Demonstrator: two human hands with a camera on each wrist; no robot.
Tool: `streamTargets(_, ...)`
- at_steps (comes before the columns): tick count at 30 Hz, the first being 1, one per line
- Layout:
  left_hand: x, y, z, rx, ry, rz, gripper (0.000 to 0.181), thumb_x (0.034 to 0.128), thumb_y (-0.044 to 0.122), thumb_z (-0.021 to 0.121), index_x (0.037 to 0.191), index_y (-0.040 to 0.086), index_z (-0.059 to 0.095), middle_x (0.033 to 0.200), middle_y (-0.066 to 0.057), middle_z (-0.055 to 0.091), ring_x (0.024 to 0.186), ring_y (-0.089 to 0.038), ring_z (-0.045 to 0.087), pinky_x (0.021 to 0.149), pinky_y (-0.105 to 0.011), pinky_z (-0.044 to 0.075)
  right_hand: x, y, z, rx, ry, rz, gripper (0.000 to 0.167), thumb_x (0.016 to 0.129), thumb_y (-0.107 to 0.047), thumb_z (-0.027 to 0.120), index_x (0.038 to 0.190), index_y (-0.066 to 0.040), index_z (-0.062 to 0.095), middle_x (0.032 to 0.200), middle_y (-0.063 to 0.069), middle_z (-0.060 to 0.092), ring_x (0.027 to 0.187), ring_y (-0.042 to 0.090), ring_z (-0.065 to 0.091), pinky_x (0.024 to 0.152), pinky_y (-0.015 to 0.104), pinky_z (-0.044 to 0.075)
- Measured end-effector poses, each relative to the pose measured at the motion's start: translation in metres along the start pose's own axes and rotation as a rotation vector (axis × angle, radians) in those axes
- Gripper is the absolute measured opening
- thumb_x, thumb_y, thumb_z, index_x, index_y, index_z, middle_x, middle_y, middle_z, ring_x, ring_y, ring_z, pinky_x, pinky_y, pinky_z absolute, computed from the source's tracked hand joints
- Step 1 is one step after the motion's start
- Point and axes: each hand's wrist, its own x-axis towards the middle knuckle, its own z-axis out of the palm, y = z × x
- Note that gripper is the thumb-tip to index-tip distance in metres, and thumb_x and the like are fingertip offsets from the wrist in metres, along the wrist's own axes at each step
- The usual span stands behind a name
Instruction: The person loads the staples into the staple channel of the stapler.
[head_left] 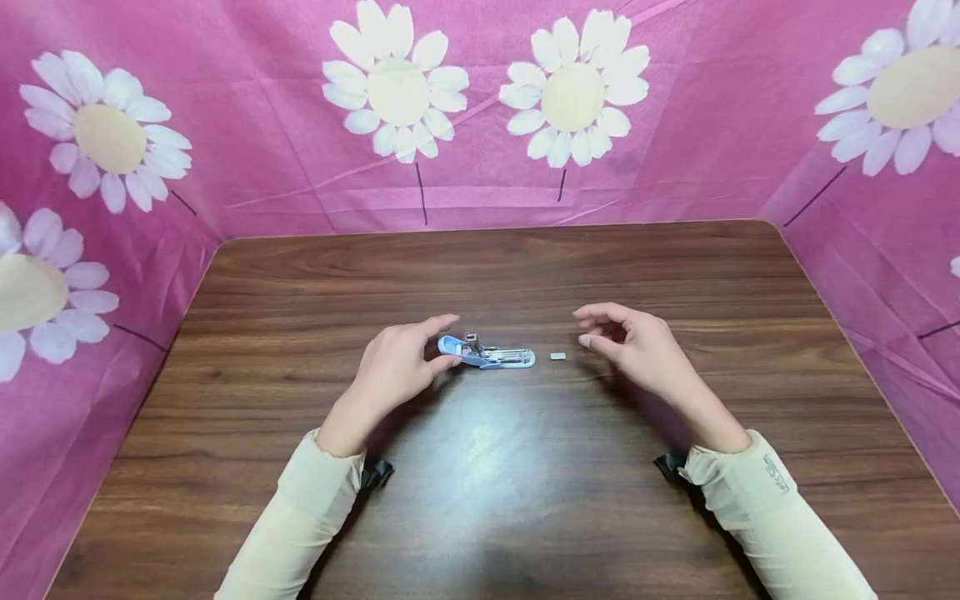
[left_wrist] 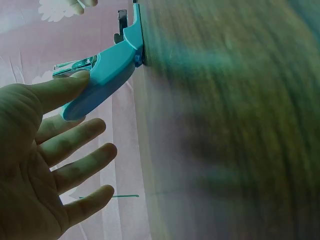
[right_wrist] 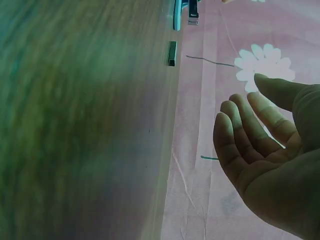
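A light-blue stapler (head_left: 498, 357) lies opened out on the table, its metal inner parts facing up. My left hand (head_left: 396, 360) holds its left end between thumb and index finger, and the left wrist view shows the thumb on the blue stapler body (left_wrist: 112, 65) while the other fingers spread loosely. Just right of the stapler lies a small strip of staples (head_left: 557, 356), seen standing on the tabletop in the right wrist view as a short dark bar (right_wrist: 172, 53). My right hand (head_left: 637, 346) hovers to the right of the strip, apart from it, fingers loosely bent with nothing between them.
The brown wood-grain table (head_left: 480, 275) reaches back to a pink cloth (head_left: 480, 196) printed with white daisies, which also stands along the left and right sides. A black strap (head_left: 377, 473) shows at the left cuff, another black strap (head_left: 669, 467) at the right.
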Motion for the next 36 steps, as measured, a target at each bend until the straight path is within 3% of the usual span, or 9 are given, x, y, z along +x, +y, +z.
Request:
streamTargets(6, 0.002, 0.002, 0.0, 0.019, -0.003, 0.017, 0.047, 0.0871, 0.042, 0.079, 0.131, 0.031, 0.069, 0.093, 0.0, 0.078, 0.073, -0.021, 0.065, 0.06, -0.04, 0.049, 0.002, 0.001, 0.001, -0.064, -0.066, 0.022, 0.018, 0.092, -0.019, 0.074, 0.11, -0.018, 0.076, 0.083, -0.005, 0.073, 0.071, 0.008, 0.06, 0.066, 0.022, 0.045)
streamTargets(13, 0.0, 0.002, -0.001, 0.028, -0.017, 0.01, 0.042, 0.0873, 0.041, 0.079, 0.127, 0.032, 0.071, 0.08, 0.001, 0.074, 0.065, -0.018, 0.056, 0.056, -0.037, 0.045, 0.011, 0.003, 0.006, -0.128, -0.126, 0.017, 0.016, 0.091, -0.019, 0.076, 0.107, -0.017, 0.078, 0.083, -0.006, 0.074, 0.07, 0.007, 0.06, 0.07, 0.026, 0.047)
streamTargets(19, -0.002, 0.001, -0.001, 0.023, -0.022, -0.006, 0.04, 0.0873, 0.041, 0.079, 0.126, 0.033, 0.072, 0.087, 0.001, 0.077, 0.066, -0.018, 0.056, 0.056, -0.037, 0.045, 0.016, 0.001, 0.011, -0.105, -0.197, 0.025, 0.016, 0.09, -0.018, 0.076, 0.105, -0.014, 0.077, 0.081, -0.003, 0.074, 0.06, 0.007, 0.059, 0.067, 0.026, 0.048)
streamTargets(26, -0.002, 0.002, 0.0, 0.016, -0.016, 0.006, 0.038, 0.0875, 0.04, 0.079, 0.124, 0.032, 0.073, 0.083, 0.002, 0.076, 0.063, -0.018, 0.053, 0.055, -0.036, 0.044, 0.019, 0.0, 0.016, -0.131, -0.217, 0.021, 0.016, 0.087, -0.013, 0.077, 0.103, -0.013, 0.078, 0.084, -0.003, 0.076, 0.074, 0.007, 0.064, 0.071, 0.027, 0.049)
streamTargets(36, -0.002, 0.002, -0.002, 0.016, -0.04, -0.004, 0.038, 0.0883, 0.041, 0.078, 0.125, 0.033, 0.072, 0.086, 0.003, 0.075, 0.065, -0.018, 0.053, 0.055, -0.034, 0.043, 0.02, 0.001, 0.02, -0.163, -0.27, 0.011, 0.014, 0.086, -0.01, 0.077, 0.1, -0.013, 0.078, 0.084, -0.005, 0.076, 0.076, 0.007, 0.066, 0.075, 0.032, 0.05)
